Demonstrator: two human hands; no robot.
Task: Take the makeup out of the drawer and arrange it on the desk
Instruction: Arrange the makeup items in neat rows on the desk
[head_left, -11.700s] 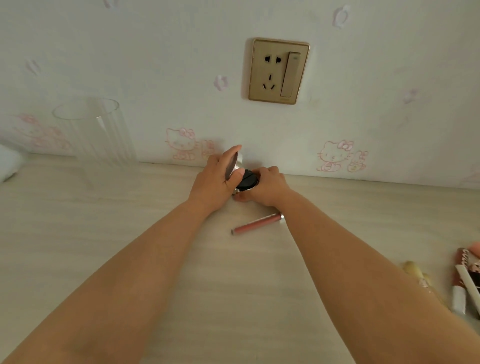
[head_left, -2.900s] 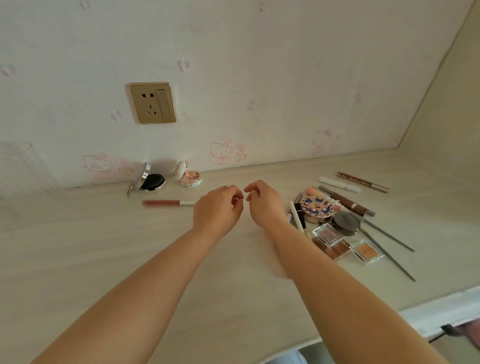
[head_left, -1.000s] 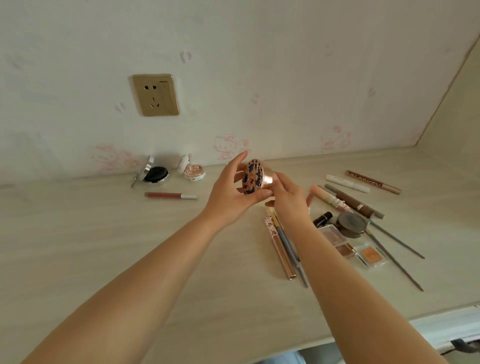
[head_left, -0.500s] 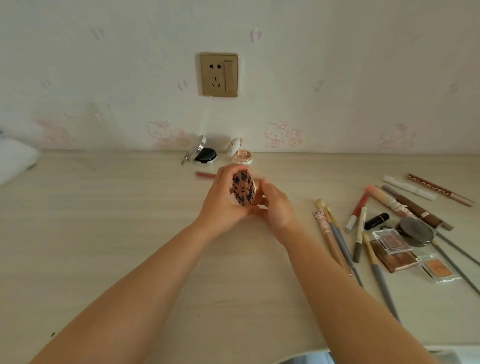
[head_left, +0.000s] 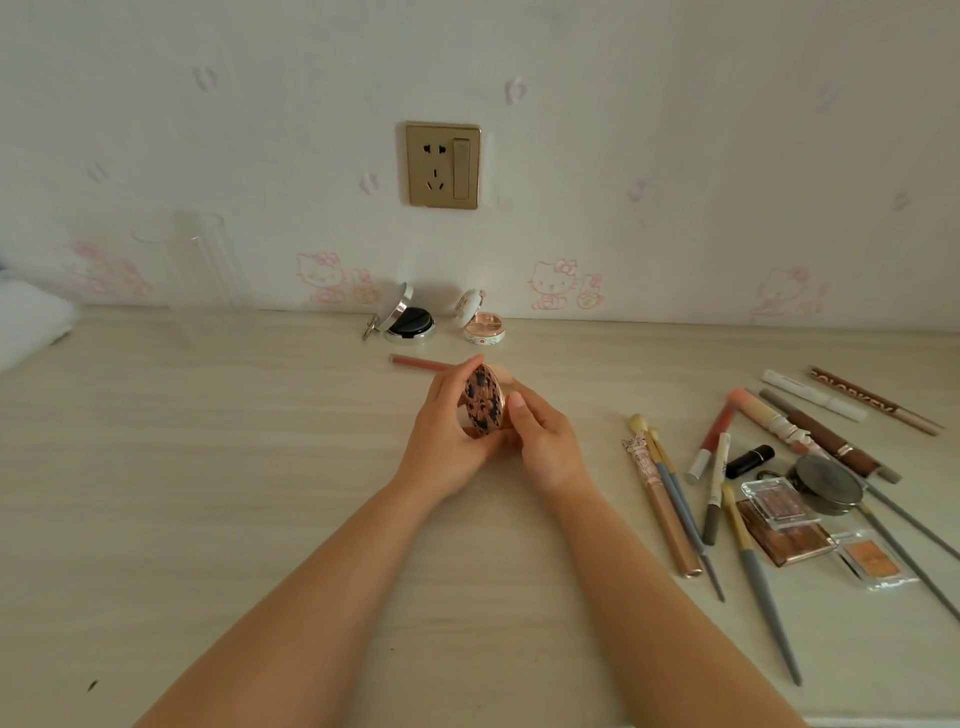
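A round rose-gold compact with a dark patterned lid (head_left: 483, 402) stands on edge above the middle of the desk (head_left: 208, 493), held between both hands. My left hand (head_left: 447, 436) wraps its left side and my right hand (head_left: 543, 441) grips its right side, thumb on the rim. Two opened compacts stand by the wall: a silver one with a black puff (head_left: 408, 325) and a white one with pink pans (head_left: 480, 325). A pink lip gloss tube (head_left: 415, 362) lies just behind my hands, partly hidden.
Several brushes, pencils, lipsticks and small palettes lie in a loose pile (head_left: 779, 493) on the right. A clear ribbed glass (head_left: 200, 270) stands at the back left near a white cloth (head_left: 28, 325). A gold wall socket (head_left: 442, 165) is above the compacts.
Both hands took the patterned compact from the pile on the right and brought it left to the desk's middle. In the last half second it has barely moved, dropping slightly.
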